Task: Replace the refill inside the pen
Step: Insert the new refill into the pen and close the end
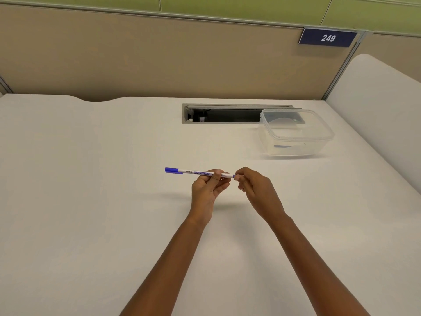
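A white marker pen [196, 172] with a blue cap at its left end is held level above the white desk [91, 201]. My left hand [208, 188] grips the barrel near its right part between thumb and fingers. My right hand [252, 185] pinches the small blue plug at the pen's right end with its fingertips. In the clear plastic container [296, 133] at the back right lies a small blue item [282, 146], blurred through the wall.
A cable slot [227, 115] is cut into the desk behind the hands, partly covered by the container. A beige partition with a "249" sign [328, 38] closes the back. A white side panel [376, 110] rises at the right.
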`<state>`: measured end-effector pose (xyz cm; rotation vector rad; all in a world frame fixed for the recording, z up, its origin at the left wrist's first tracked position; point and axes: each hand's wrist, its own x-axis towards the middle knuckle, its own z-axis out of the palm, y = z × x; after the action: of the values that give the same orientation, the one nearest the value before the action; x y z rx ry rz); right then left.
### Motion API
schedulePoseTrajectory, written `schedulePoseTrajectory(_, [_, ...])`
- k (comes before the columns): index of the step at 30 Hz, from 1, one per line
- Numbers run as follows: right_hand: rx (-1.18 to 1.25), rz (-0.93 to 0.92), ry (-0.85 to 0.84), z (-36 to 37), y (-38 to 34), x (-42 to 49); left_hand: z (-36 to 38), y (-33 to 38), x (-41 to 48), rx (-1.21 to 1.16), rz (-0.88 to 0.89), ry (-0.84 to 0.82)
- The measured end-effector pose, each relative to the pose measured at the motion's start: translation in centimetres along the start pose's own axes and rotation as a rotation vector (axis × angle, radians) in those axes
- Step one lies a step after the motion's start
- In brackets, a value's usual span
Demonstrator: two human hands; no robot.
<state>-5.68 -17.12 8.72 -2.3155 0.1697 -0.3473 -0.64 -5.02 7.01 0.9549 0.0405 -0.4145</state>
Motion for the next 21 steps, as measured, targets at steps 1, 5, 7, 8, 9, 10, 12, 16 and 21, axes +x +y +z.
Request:
schedulePoseTrajectory(1, [-0.005, -0.003, 0.002, 0.0, -0.1, 0.0, 0.1, 0.0, 0.0, -0.002, 0.002, 0.002])
schedulePoseTrajectory(5, [0.073, 0.074, 0.056, 0.4, -0.6, 0.3, 0.8, 0.1, 0.0, -0.013, 0.021, 0.002])
schedulePoseTrajectory(7, [0.236, 0.194, 0.037, 0.5, -1.0, 0.6, 0.9, 0.1, 0.0, -0.006, 0.03, 0.01])
schedulePoseTrajectory(8, [0.321, 0.25, 0.008, 0.4, -1.2, 0.7, 0.9, 0.1, 0.0, 0.003, 0.034, 0.016])
schedulePoseTrajectory(9, [0.363, 0.283, -0.02, 0.2, -1.3, 0.8, 0.8, 0.1, 0.1, 0.011, 0.035, 0.02])
schedulePoseTrajectory(10, [0.352, 0.287, -0.039, 0.2, -1.3, 0.7, 0.8, 0.1, 0.1, 0.016, 0.036, 0.022])
schedulePoseTrajectory(12, [0.222, 0.22, -0.032, 0.2, -1.1, 0.5, 0.7, 0.2, 0.1, 0.018, 0.036, 0.022])
schedulePoseTrajectory(16, [-0.015, 0.04, -0.001, 0.4, -0.6, -0.2, 0.7, 0.2, 0.1, 0.017, 0.025, 0.03])
schedulePoseTrajectory(21, [-0.023, 0.026, 0.022, 0.4, 0.0, -0.1, 0.9, 0.0, -0.1, -0.015, 0.024, -0.018])
